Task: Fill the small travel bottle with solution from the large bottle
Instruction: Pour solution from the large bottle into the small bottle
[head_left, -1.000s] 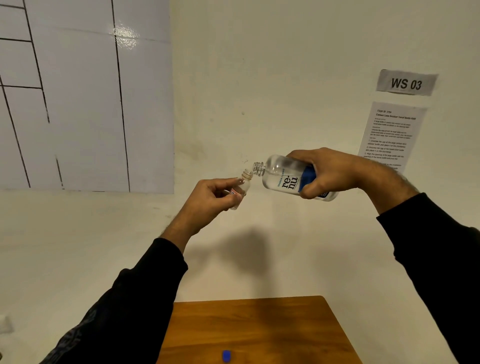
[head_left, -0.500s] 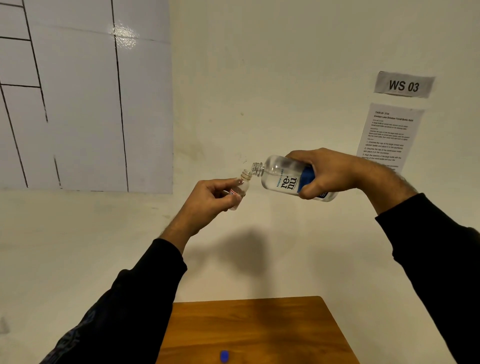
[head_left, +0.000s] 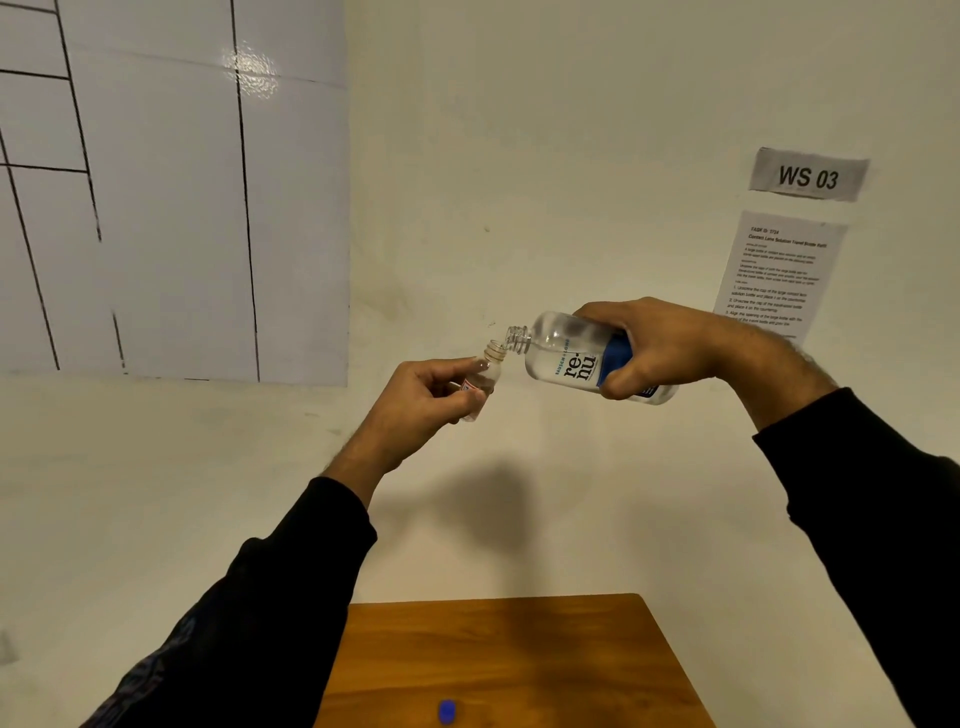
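Note:
My right hand (head_left: 660, 348) grips the large clear bottle (head_left: 566, 356), which has a white and blue "re-nu" label. The bottle lies almost on its side, its uncapped neck pointing left and slightly down. My left hand (head_left: 421, 400) pinches the small clear travel bottle (head_left: 485, 374) between thumb and fingers, tilted with its open mouth up and to the right. The two mouths meet, the large neck just above the small one. Both bottles are held up in front of the wall, well above the table. My fingers hide the lower part of the small bottle.
A wooden table (head_left: 519, 660) stands below, against the wall. A small blue cap (head_left: 447, 711) lies near its front edge. On the wall hang a white ruled board (head_left: 171, 187), a "WS 03" sign (head_left: 808, 175) and a printed instruction sheet (head_left: 776, 275).
Both hands and bottles have held almost the same pose. The view has shifted slightly.

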